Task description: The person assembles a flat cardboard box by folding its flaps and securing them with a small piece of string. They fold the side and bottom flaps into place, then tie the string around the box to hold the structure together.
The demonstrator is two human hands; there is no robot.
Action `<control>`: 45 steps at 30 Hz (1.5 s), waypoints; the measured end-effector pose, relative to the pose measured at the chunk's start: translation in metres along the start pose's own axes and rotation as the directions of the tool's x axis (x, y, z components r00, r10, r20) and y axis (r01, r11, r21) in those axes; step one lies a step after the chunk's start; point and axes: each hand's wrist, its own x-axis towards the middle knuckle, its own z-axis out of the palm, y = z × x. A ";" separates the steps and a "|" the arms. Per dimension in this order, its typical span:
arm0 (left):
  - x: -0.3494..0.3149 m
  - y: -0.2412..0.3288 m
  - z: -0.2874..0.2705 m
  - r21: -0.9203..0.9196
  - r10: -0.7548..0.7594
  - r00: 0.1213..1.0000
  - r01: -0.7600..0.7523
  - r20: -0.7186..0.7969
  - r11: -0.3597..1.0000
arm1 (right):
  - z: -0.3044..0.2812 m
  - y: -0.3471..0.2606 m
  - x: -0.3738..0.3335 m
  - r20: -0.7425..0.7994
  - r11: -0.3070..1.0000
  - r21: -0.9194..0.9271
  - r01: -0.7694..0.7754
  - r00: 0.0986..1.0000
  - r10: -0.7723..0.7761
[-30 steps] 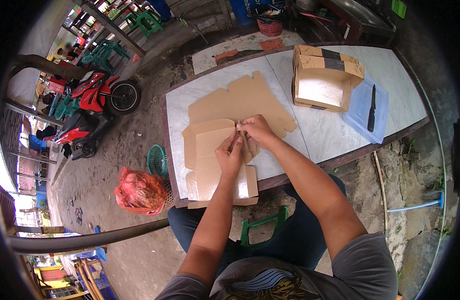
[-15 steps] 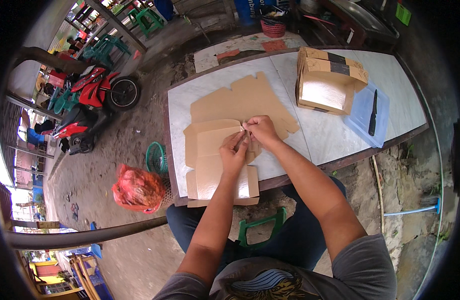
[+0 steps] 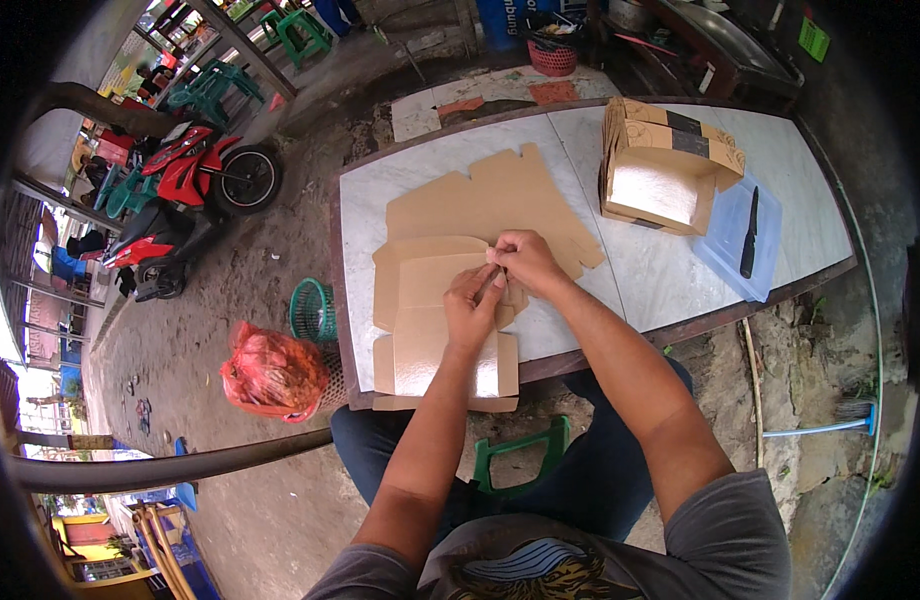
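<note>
Hands (image 3: pixel 472 303) partly hide the folded cardboard (image 3: pixel 416 335) they pinch.

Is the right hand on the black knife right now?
No, the black knife lies on the translucent plastic container, while the right hand pinches a corner of the partly folded cardboard.

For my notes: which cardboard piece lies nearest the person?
The partly folded box at the left hand and right hand; the flat piece lies beyond, formed boxes farther right.
</note>
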 end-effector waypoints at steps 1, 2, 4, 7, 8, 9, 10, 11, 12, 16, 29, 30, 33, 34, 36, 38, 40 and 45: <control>0.000 -0.005 -0.001 -0.002 0.014 1.000 -0.014 -0.013 1.000 | 0.001 -0.002 -0.001 -0.001 1.000 0.014 -0.007 1.000 0.007; -0.001 -0.004 0.000 -0.077 -0.087 0.996 0.085 -0.025 0.993 | 0.003 -0.003 -0.003 -0.032 0.997 0.065 -0.037 0.999 0.039; -0.002 -0.003 0.004 -0.225 -0.286 0.958 0.273 -0.027 0.935 | 0.010 -0.005 -0.007 -0.086 0.981 0.169 -0.091 0.991 0.106; 0.005 0.010 0.007 -0.253 -0.344 0.939 0.326 -0.028 0.911 | 0.017 0.001 -0.010 -0.185 0.999 0.046 0.021 0.983 -0.012; 0.005 0.012 0.007 -0.252 -0.327 0.944 0.308 -0.034 0.917 | 0.020 0.002 -0.010 -0.202 0.995 -0.066 0.076 0.975 -0.088; 0.006 0.015 0.007 -0.251 -0.310 0.950 0.291 -0.040 0.923 | 0.022 0.003 -0.011 -0.211 0.976 -0.178 0.127 0.964 -0.164; 0.006 0.017 0.007 -0.249 -0.293 0.955 0.273 -0.046 0.929 | 0.024 0.004 -0.011 -0.211 0.942 -0.287 0.175 0.947 -0.240; 0.006 0.015 0.007 -0.280 -0.288 0.955 0.259 -0.068 0.925 | 0.025 0.005 -0.010 -0.206 0.948 -0.261 0.181 0.949 -0.238; 0.006 0.011 0.007 -0.310 -0.282 0.955 0.243 -0.089 0.919 | 0.025 0.007 -0.010 -0.202 0.954 -0.235 0.186 0.951 -0.235; 0.014 -0.002 -0.003 -0.043 -0.204 0.978 0.202 -0.037 0.978 | 0.025 0.013 -0.007 -0.245 0.987 0.095 0.133 0.964 -0.106; 0.016 0.003 -0.003 0.343 0.095 0.992 -0.116 0.078 0.932 | 0.021 0.016 -0.007 -0.219 0.979 -0.108 0.174 0.956 -0.194; 0.013 0.002 -0.003 0.336 0.087 0.994 -0.102 0.062 0.936 | 0.023 0.013 -0.009 -0.221 0.954 -0.201 0.221 0.939 -0.264; 0.011 -0.005 -0.006 0.343 0.136 0.989 -0.150 0.065 0.927 | 0.026 0.004 -0.011 -0.242 0.909 -0.364 0.202 0.922 -0.302; 0.011 -0.008 -0.008 0.351 0.164 0.984 -0.179 0.074 0.919 | 0.027 0.000 -0.012 -0.255 0.901 -0.398 0.170 0.923 -0.287; 0.014 0.002 -0.010 0.254 0.083 0.992 -0.104 0.092 0.962 | 0.027 -0.006 -0.012 -0.261 0.830 -0.550 0.091 0.925 -0.275; 0.015 0.007 -0.018 0.270 0.074 0.995 -0.088 0.059 0.959 | 0.025 -0.015 -0.013 -0.291 0.785 -0.619 0.014 0.925 -0.246; 0.015 0.004 -0.040 0.399 0.143 0.989 -0.123 -0.022 0.909 | 0.020 -0.026 -0.016 -0.344 0.785 -0.616 -0.061 0.918 -0.198; 0.035 -0.003 -0.114 0.538 -0.117 0.955 0.252 -0.272 0.804 | -0.003 -0.037 -0.027 -0.346 0.734 -0.671 -0.108 0.921 -0.181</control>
